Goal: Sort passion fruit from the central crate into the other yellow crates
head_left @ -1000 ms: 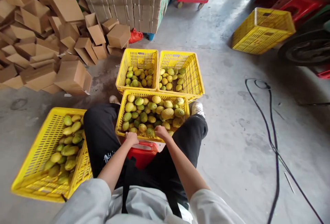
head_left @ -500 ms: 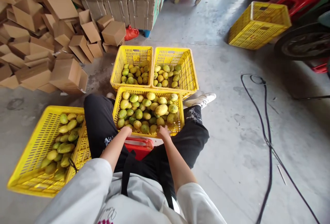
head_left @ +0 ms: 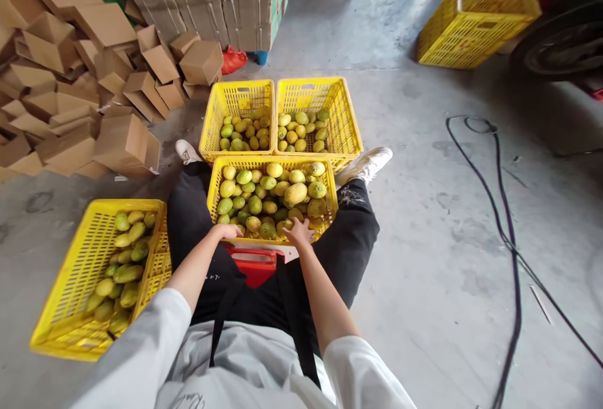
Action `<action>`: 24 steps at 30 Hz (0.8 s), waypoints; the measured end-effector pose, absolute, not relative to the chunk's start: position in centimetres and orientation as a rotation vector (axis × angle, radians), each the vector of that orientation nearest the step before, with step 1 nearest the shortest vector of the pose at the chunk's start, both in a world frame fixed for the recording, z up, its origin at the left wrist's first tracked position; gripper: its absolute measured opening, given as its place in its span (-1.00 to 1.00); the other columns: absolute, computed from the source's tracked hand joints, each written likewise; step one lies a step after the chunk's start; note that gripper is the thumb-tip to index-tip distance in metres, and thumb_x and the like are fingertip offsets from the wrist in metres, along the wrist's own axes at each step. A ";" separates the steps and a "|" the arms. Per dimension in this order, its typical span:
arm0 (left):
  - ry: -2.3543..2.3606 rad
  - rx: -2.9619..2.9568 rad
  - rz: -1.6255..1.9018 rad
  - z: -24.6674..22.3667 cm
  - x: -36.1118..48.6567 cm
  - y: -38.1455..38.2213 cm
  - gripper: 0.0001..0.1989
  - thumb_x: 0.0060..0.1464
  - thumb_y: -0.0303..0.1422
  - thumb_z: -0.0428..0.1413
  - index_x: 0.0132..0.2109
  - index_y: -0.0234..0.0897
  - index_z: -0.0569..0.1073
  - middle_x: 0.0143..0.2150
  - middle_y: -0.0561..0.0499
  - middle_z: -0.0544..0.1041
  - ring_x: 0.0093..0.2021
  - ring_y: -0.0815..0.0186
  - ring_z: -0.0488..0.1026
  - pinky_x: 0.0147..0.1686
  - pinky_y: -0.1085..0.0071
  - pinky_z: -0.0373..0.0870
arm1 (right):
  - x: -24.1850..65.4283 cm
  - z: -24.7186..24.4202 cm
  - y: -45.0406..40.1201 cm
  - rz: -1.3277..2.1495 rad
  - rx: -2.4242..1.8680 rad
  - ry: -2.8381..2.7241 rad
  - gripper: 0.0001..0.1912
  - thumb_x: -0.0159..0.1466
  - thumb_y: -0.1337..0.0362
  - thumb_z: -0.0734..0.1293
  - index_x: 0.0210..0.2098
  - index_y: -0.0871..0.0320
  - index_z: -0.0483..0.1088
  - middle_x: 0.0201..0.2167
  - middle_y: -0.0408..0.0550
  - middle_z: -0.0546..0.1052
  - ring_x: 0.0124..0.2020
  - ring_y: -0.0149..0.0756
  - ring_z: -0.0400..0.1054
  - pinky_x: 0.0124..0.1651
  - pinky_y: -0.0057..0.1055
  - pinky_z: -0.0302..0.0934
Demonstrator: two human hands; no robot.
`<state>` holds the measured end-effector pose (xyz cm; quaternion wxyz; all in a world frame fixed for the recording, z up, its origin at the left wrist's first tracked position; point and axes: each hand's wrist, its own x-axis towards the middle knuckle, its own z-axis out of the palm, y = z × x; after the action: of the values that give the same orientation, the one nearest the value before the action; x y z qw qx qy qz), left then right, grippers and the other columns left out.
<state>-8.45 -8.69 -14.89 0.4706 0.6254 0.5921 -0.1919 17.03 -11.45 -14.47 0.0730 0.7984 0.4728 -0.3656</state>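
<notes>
Between my legs sits a yellow crate (head_left: 215,192) full of green and yellow fruits (head_left: 269,208). My right hand (head_left: 299,231) is over its near edge, fingers spread and touching the fruits, holding none. At the near left corner, my left hand (head_left: 227,232) rests by the rim; its fingertips point in over the fruits and their grip is too small to make out. Two more yellow crates, one at the back left (head_left: 207,126) and one at the back right (head_left: 346,117), hold fewer fruits. A red stool (head_left: 254,264) shows under my hands.
Another yellow crate with fruits (head_left: 61,283) stands at my left. Cardboard boxes (head_left: 125,145) are piled at the upper left, beside a tall carton stack (head_left: 245,7). A yellow crate (head_left: 475,22) and a wheel (head_left: 560,44) are upper right; a black cable (head_left: 511,239) crosses the floor.
My right hand has moved off the crate's near rim onto the fruits and spread its fingers. My left foot has come into fuller view. The whole view has shifted slightly.
</notes>
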 end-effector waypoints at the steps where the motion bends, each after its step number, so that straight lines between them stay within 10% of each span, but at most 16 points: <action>1: 1.480 1.534 -0.470 -15.0 -8.7 -8.2 -0.67 0.25 -0.24 0.13 0.09 -0.31 0.45 0.05 -0.11 0.51 -0.04 0.22 0.50 -0.06 0.17 0.51 | 16.8 -14.5 -11.2 -1.124 2.417 1.401 -0.43 0.33 -0.02 0.26 0.28 -0.05 0.27 0.30 0.16 0.20 0.13 0.13 0.34 0.11 -0.08 0.22; 8: 2.024 1.656 -0.362 -16.2 -8.3 -5.9 -0.46 0.06 -0.56 0.09 0.22 -0.41 0.31 0.28 -0.38 0.28 0.32 -0.07 0.19 0.22 0.01 0.19 | 17.1 -15.1 -10.4 -1.199 2.472 1.374 -0.38 0.37 -0.14 0.11 0.23 0.13 0.28 0.13 0.24 0.43 0.08 0.11 0.42 0.06 -0.13 0.25; 24: 2.297 1.358 -0.121 -17.9 -7.1 -3.0 -0.44 -0.11 -0.58 0.23 0.10 -0.45 0.33 0.21 -0.45 0.28 0.31 -0.19 0.15 0.12 0.02 0.26 | 18.8 -16.5 -12.2 -1.448 2.575 1.516 -0.35 0.10 0.11 0.46 0.14 0.17 0.33 -0.02 0.21 0.51 0.07 0.27 0.42 0.05 -0.01 0.23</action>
<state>-7.11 -2.97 -17.94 0.2329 0.4943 0.8363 -0.0439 18.81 -12.23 -16.49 -0.0893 0.7723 0.4548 -0.4344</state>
